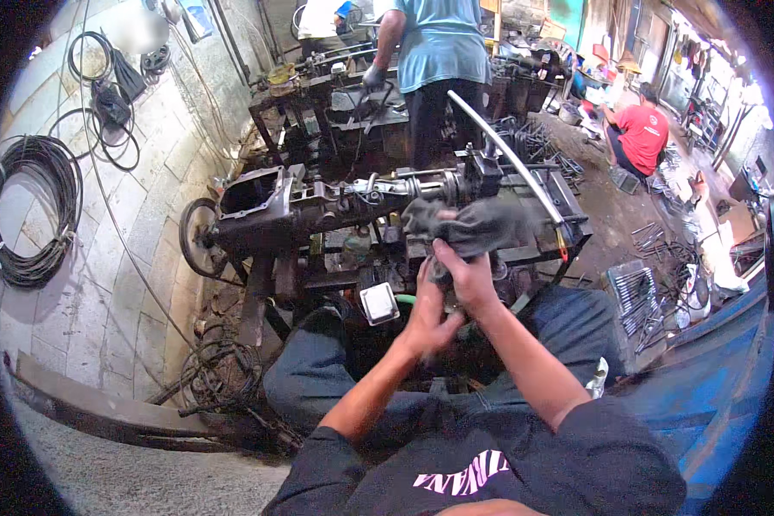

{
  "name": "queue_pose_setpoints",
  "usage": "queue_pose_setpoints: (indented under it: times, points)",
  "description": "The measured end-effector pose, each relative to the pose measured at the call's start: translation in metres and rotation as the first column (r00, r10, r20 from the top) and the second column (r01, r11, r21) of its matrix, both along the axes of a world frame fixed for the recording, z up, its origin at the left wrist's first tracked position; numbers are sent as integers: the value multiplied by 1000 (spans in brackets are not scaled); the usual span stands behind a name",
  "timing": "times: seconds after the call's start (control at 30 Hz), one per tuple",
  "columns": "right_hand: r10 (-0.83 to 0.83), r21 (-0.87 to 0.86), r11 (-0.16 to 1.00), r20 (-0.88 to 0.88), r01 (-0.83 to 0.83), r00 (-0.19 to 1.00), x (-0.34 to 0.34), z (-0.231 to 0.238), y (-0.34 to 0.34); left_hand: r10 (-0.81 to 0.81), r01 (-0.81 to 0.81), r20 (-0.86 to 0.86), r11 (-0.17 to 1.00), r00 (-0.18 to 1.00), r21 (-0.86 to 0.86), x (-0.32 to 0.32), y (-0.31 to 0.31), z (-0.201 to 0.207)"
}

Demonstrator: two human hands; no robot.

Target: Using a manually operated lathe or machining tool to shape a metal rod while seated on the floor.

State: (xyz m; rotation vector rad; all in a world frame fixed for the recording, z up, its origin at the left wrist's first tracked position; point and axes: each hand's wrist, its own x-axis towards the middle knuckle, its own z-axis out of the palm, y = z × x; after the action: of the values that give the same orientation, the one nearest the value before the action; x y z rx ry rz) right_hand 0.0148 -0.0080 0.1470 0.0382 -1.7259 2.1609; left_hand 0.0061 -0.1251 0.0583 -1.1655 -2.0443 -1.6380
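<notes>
My two hands are close together over the front of a greasy machine. A dark grey cloth (482,226), crumpled and smeared by motion, is bunched in my right hand (470,279), which is closed around its lower part. Just left of it and a little lower, my left hand (427,314) reaches up to the hanging end of the cloth; its thumb is apart, but its fingers are blurred and partly hidden. Beyond the cloth lies the machine (275,225), with an open box-like housing at its left end and a shaft along its top.
A handwheel (199,238) is at the machine's left. A white square box (379,304) sits before my knees. A pale pipe (503,153) slants across the right side. One person (443,52) stands behind the machine; another (643,133) crouches at right. Metal rods (635,297) lie on the floor.
</notes>
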Motion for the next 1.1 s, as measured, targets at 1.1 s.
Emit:
queue_pose_setpoints:
  times: [1.1]
  points:
    - [-631, 999, 53, 42, -11, 774, -145, 73, 172, 586, -445, -107, 471, 803, -762, -36, -35, -78]
